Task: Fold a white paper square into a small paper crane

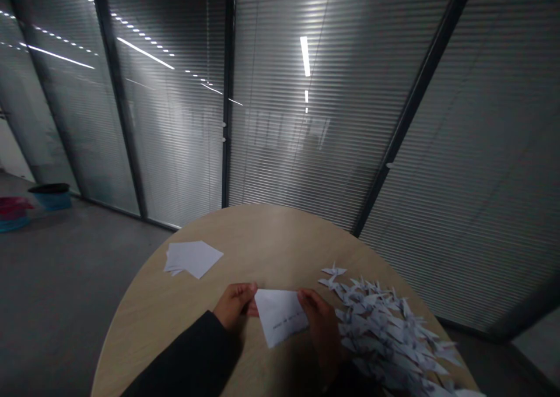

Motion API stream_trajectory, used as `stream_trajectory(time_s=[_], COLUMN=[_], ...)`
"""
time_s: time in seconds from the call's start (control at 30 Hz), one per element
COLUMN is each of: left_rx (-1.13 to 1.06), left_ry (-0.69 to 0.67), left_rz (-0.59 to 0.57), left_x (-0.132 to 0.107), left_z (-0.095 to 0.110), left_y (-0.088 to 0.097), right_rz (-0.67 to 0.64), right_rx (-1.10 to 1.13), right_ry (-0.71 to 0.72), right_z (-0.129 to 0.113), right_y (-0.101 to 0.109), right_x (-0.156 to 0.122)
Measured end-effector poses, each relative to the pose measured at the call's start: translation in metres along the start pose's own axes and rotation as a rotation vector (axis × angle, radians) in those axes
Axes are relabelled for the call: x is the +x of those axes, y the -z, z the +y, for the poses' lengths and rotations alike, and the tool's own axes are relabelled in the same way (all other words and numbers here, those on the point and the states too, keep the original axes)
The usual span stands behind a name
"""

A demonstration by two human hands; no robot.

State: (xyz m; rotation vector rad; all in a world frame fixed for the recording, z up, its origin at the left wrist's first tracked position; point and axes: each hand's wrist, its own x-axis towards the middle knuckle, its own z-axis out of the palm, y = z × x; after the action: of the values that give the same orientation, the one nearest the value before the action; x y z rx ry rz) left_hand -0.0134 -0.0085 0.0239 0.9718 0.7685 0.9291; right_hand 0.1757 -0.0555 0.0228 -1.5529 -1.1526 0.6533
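Observation:
A white sheet of paper (282, 315) with a line of dark print is held up between my two hands, above the near part of the round table. My left hand (236, 305) pinches its upper left corner between thumb and fingers. On the right side, my right hand (320, 321) grips the sheet's edge, and its lower part is in shadow. Close beside my right hand lies a spread of folded paper cranes (385, 327). A small stack of white paper sheets (195, 257) rests farther off to the left, slightly fanned out.
The light wooden round table (266, 228) has its far edge near a glass partition with blinds (297, 169). On the grey floor at the left stand a blue bin (53, 199) and a second bin with a red liner (14, 210).

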Motion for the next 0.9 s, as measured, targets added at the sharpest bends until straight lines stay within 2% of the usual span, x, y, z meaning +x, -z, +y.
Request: stream_trajectory(time_s=[0.17, 0.27, 0.33, 0.4, 0.5, 0.57, 0.67, 0.77, 0.9], left_rx=[-0.041, -0.047, -0.003, 0.108, 0.351, 0.417, 0.369, 0.219, 0.089], left_ry=[0.083, 0.223, 0.299, 0.3, 0.23, 0.209, 0.161, 0.172, 0.169], left_rz=[0.101, 0.086, 0.002, -0.123, -0.338, -0.406, -0.359, -0.22, -0.087], left_x=[0.004, 0.002, -0.002, -0.007, -0.013, -0.013, -0.008, -0.001, 0.003], left_z=[0.004, 0.008, 0.01, 0.009, 0.003, -0.003, -0.011, -0.012, -0.003], left_y=[0.002, 0.001, -0.001, -0.003, -0.005, -0.005, -0.002, 0.002, 0.005], right_rz=[0.004, -0.124, -0.244, -0.319, -0.332, -0.315, -0.253, -0.205, -0.32], right_rx=[-0.022, -0.02, 0.0, 0.015, 0.021, 0.041, 0.109, 0.138, 0.086], right_ry=[-0.008, 0.025, 0.068, 0.105, 0.12, 0.129, 0.153, 0.219, 0.452], right_z=[0.004, 0.005, 0.003, 0.001, -0.002, -0.001, 0.0, 0.003, 0.011], right_y=[0.003, -0.001, -0.003, -0.006, -0.007, -0.008, -0.007, -0.004, -0.002], right_x=[0.005, 0.003, 0.0, -0.003, -0.007, -0.007, -0.007, -0.005, -0.002])
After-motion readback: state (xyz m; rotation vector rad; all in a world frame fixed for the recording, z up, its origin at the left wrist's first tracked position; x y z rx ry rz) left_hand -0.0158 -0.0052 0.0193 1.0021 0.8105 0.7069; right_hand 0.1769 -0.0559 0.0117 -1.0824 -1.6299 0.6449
